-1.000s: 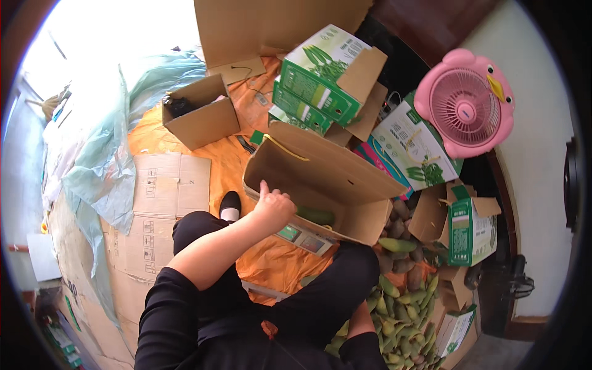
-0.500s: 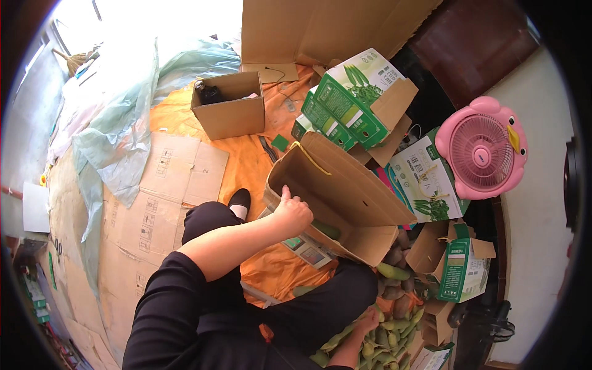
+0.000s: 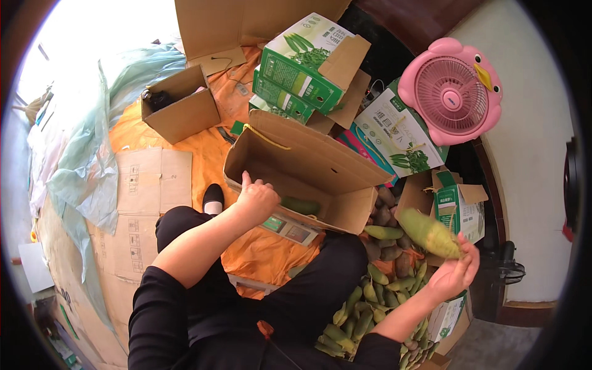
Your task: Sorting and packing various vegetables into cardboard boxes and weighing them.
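Observation:
An open cardboard box (image 3: 357, 209) with a yellow cord handle rests tilted in front of me, on or against a scale (image 3: 288, 229) with a green display. Inside it lies a dark green radish (image 3: 300, 205). My left hand (image 3: 258, 200) is closed over the box's near rim, its index finger stretched out. To the right, my right hand (image 3: 455, 271) pinches the narrow end of a large pale green radish (image 3: 428, 233), raised above the pile. Several green radishes (image 3: 364, 317) lie heaped beside my right knee, and rounder brownish ones (image 3: 387, 237) sit near the box's right end.
Green-and-white cartons (image 3: 302, 68) are stacked beyond the box. A pink animal-shaped fan (image 3: 453, 95) stands at the right on a white carton (image 3: 398, 132). Another open box (image 3: 182, 111) sits on the orange sheet (image 3: 213, 148). Flattened cardboard (image 3: 145, 209) covers the left floor.
My right hand has come up from the radish pile with a large green radish in it. My left hand stays at the box rim. The whole view has shifted.

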A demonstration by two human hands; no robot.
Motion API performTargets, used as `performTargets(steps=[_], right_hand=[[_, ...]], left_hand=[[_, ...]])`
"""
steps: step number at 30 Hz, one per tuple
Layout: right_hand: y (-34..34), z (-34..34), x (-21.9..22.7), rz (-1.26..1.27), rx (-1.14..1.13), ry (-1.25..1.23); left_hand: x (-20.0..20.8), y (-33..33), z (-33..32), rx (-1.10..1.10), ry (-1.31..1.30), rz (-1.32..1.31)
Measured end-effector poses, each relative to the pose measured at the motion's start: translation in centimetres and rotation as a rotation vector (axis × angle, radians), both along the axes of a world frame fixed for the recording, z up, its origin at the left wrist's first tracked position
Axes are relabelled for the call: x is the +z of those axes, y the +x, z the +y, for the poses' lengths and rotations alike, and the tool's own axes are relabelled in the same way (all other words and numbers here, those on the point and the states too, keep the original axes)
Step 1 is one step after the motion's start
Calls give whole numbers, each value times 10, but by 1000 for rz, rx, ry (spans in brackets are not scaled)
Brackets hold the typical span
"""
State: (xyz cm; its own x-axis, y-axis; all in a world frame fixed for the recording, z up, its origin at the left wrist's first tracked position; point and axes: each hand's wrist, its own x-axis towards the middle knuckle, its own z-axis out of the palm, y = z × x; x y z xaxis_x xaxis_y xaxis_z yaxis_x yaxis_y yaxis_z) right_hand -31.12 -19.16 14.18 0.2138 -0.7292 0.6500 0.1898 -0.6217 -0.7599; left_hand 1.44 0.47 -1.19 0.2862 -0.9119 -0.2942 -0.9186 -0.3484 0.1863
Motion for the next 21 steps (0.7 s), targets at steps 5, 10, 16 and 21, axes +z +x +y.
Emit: performTargets(steps=[5,10,16,21], right_hand=[[94,-9,-4,26,322,181],[174,-4,-67,512,528,249],[232,-16,-163,855,790,-32],[235,-20,-217,1292,681,-93]], left_hand=[[-9,-1,5,-6,-30,-16],[-4,-2,1,-9,46,-44],[-4,2,8,8,-38,22],[3,-4,-8,-1,-29,82]])
